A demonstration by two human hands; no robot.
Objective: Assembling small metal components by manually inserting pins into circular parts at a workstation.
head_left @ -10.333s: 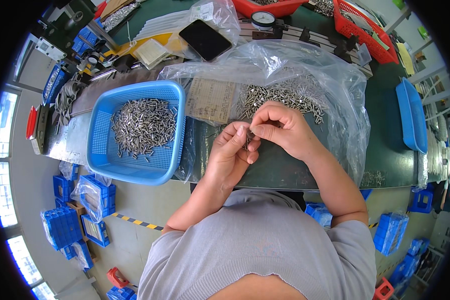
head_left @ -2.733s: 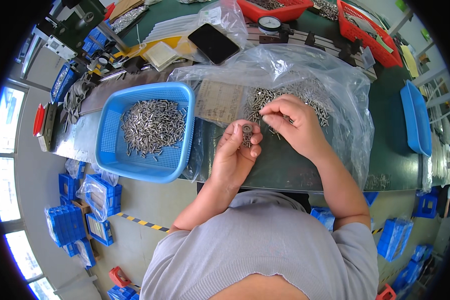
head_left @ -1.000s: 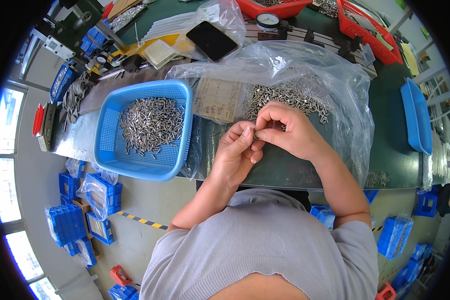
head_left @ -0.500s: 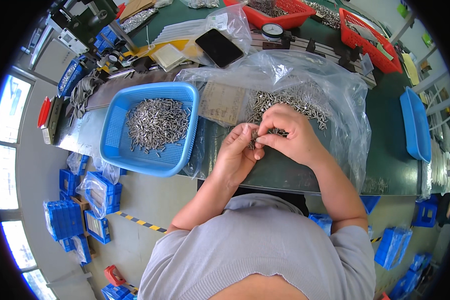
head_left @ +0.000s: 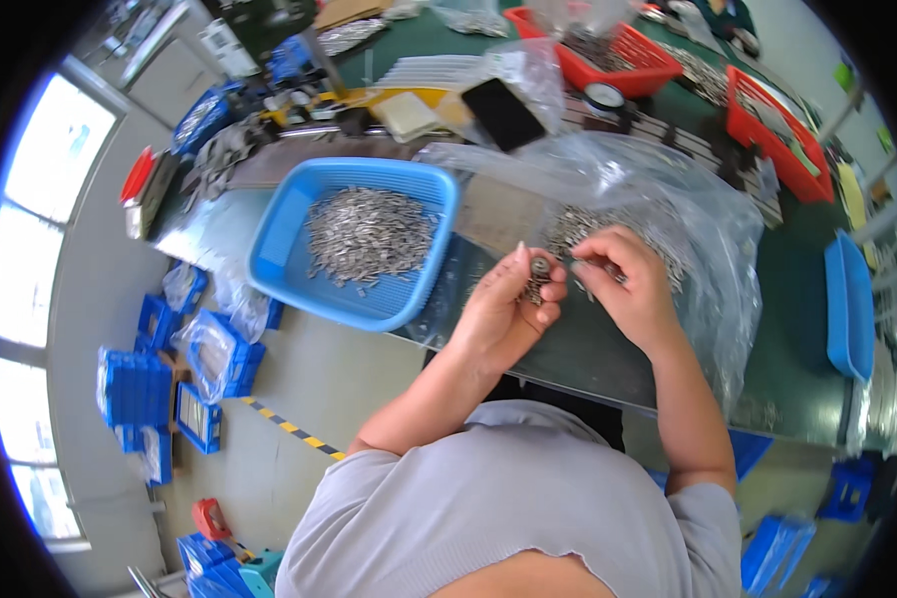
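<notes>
My left hand [head_left: 490, 317] is curled closed around several small metal pins [head_left: 533, 291]; a round metal piece with a dark centre [head_left: 540, 266] shows beside the thumb. Just right of it and apart, my right hand [head_left: 630, 289] has its thumb and fingers bent together in a pinch; what lies at the fingertips is too small and blurred to make out. Behind the hands, a heap of similar metal pins [head_left: 580, 224] rests on a clear plastic bag [head_left: 720, 249]. To the left, a blue basket [head_left: 269, 264] holds many more pins [head_left: 369, 237].
A brown cardboard sheet [head_left: 505, 213] lies between basket and heap. Farther back are a black phone [head_left: 504, 113], a round dial gauge [head_left: 604, 97] and two red baskets [head_left: 658, 68]. A blue tray [head_left: 847, 309] stands at the right edge. Blue crates [head_left: 138, 389] sit on the floor.
My view has turned, shifting the scene rightward in the picture. My right hand has come away from my left, where their fingertips met before; the round piece by my left thumb now shows.
</notes>
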